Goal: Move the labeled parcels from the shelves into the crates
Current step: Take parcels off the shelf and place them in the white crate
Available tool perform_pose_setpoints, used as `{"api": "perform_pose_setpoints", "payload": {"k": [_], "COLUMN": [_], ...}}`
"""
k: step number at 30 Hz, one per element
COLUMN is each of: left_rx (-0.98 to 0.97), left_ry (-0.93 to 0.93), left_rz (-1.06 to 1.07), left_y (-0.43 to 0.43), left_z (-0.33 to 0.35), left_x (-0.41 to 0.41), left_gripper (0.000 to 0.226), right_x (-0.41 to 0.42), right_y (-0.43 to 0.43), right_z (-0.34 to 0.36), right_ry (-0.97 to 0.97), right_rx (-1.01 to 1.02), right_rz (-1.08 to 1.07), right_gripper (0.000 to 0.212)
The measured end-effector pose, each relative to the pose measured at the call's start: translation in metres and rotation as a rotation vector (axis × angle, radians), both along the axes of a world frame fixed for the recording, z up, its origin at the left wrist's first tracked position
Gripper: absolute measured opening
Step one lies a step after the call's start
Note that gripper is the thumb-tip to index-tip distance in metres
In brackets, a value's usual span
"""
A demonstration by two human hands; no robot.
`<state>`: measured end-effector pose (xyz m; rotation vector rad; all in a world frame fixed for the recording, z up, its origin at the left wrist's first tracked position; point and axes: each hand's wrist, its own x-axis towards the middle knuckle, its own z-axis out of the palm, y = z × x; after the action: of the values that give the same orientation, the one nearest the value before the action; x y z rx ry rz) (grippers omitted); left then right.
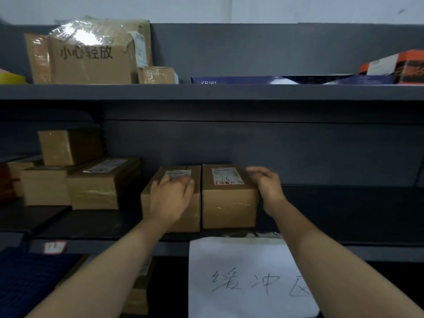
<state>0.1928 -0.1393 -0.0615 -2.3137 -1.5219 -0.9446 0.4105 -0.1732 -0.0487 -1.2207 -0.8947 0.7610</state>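
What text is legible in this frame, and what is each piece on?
"小心轻放": printed on the carton, top shelf.
"KB161", lower edge cut off: blue box, top shelf.
"缓冲区", handwritten: white sheet hanging from the shelf edge.
Perhaps "1-6", handwritten, unsure: label on the right parcel.
Too blurred to read: the printed label on the left parcel, partly under the left hand; the shelf tag.

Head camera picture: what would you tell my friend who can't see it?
A person's left hand rests on the left box of two labeled boxes standing side by side, and the open right hand is beside the right box. They stand on a dark shelf, with more boxes further left and a white handwritten sign hanging below.
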Motion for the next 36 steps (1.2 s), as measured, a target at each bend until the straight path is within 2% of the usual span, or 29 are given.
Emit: {"api": "perform_pose_setpoints", "payload": {"k": [1, 3, 4, 6, 8, 10, 17, 20, 22, 25, 27, 29, 31, 36], "left_rx": [-0.031, -0.067, -0.089, -0.212, -0.416, -0.526, -0.345, -0.309, -0.333, -0.429, -0.528, -0.594, -0.678, -1.108], "left_ry": [-0.046, -0.096, -0.097, -0.157, -0.397, -0.666, -0.945, -1.033, -1.074, -1.195, -1.264, -1.261, -1.232, -1.046], "left_rz": [-0.004, 0.059, 0.132, 0.297, 0.349, 0.285, 0.176, 0.079, -0.002, -0.201, -0.347, -0.482, -0.621, -0.931], "left_y": [0.000, 0.002, 0.004, 0.007, 0.005, 0.003, -0.007, -0.017, -0.025, -0.043, -0.060, -0.080, -0.104, -0.183], "left_z": [0.004, 0.009, 0.010, 0.009, 0.007, 0.003, 0.000, 0.000, -0.001, -0.002, -0.002, -0.002, -0.001, -0.011], "left_x": [-0.002, -0.007, -0.010, -0.018, -0.023, -0.024, -0.016, -0.004, 0.009, 0.036, 0.063, 0.099, 0.142, 0.261], "left_gripper": [0.037, 0.033, 0.034, 0.045, 0.059, 0.065, 0.049, 0.049, 0.045, 0.019, 0.010, 0.017, 0.025, 0.041], "right_x": [0.002, 0.003, 0.004, 0.002, 0.001, 0.002, 0.008, 0.017, 0.026, 0.045, 0.065, 0.091, 0.120, 0.194], "right_y": [-0.001, -0.003, -0.002, 0.001, 0.003, 0.008, -0.012, -0.034, -0.055, -0.097, -0.131, -0.170, -0.217, -0.341], "right_z": [-0.002, -0.005, -0.007, -0.009, -0.014, -0.021, -0.031, -0.027, -0.022, -0.020, -0.022, -0.025, -0.032, -0.056], "right_ry": [-0.028, -0.090, -0.092, -0.009, 0.098, 0.153, 0.315, 0.349, 0.374, 0.397, 0.426, 0.450, 0.478, 0.588], "right_rx": [-0.043, -0.177, -0.248, -0.372, -0.418, -0.391, -0.249, -0.231, -0.148, -0.068, -0.052, -0.047, -0.031, 0.012], "right_rz": [-0.023, 0.019, 0.052, 0.121, 0.176, 0.211, 0.225, 0.174, 0.141, 0.042, -0.084, -0.234, -0.366, -0.657], "right_gripper": [0.030, 0.050, 0.052, 0.041, 0.038, 0.040, 0.037, 0.045, 0.041, 0.025, 0.032, 0.042, 0.041, 0.030]}}
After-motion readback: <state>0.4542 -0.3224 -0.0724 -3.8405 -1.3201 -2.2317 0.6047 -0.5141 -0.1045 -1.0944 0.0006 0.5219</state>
